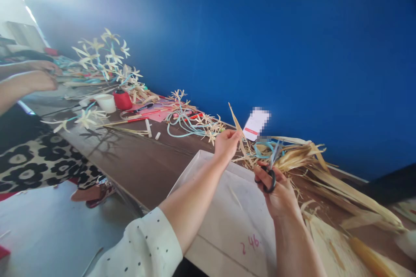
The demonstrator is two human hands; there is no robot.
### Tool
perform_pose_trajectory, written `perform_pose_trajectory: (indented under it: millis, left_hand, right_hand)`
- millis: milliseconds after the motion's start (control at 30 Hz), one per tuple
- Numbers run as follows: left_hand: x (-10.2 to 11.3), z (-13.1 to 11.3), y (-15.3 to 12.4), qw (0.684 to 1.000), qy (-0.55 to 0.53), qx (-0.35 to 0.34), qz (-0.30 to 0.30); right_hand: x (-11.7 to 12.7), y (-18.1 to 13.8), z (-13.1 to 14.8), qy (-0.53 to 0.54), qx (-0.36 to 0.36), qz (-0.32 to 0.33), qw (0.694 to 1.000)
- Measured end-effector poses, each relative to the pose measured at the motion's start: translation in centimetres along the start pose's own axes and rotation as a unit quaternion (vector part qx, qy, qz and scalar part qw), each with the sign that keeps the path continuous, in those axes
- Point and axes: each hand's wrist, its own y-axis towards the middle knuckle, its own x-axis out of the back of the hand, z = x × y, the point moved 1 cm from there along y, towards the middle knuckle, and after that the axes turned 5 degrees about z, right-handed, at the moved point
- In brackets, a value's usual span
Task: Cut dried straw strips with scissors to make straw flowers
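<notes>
My left hand is closed, pinching a narrow pale strip of corn husk that points up and away. Black-handled scissors sit in my right hand, fingers in the loops. The blades point upward, apart from the strip. Just beyond the scissors lie a blue cord and a heap of dry corn husks. Under my forearms rests a whitish flat bag or sheet with red handwriting. A phone, partly blurred out, leans near the blue wall.
Husk flowers on blue stems, looped blue cords, a red spool and a white cup lie along the brown table. At far left are another person's hands. A blue wall borders the table.
</notes>
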Motion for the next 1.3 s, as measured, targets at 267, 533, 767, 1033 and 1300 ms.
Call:
perform_pose_trajectory:
  millis: [267, 533, 767, 1033, 1300]
  left_hand:
    - [-0.2, 0.1, 0.2, 0.999, 0.005, -0.001, 0.050]
    - [-1.0, 0.5, -0.8, 0.957, 0.122, -0.036, 0.261]
    - [-1.9, -0.7, -2.9, 0.895, 0.209, -0.055, 0.391]
    - [-2.0, -0.6, -3.0, 0.873, 0.228, -0.083, 0.423]
    - [-2.0, -0.7, -3.2, 0.863, 0.243, -0.101, 0.430]
  right_hand:
    - [0.0, -0.3, 0.5, -0.079, 0.028, -0.009, 0.996]
    - [1.0, 0.7, 0.3, 0.000, 0.115, -0.166, 0.979]
    - [1.1, 0.8, 0.3, 0.021, 0.106, -0.132, 0.985]
    - [1.0, 0.6, 0.4, 0.014, 0.113, -0.136, 0.984]
    - [1.5, 0.9, 0.1, 0.006, 0.120, -0.134, 0.984]
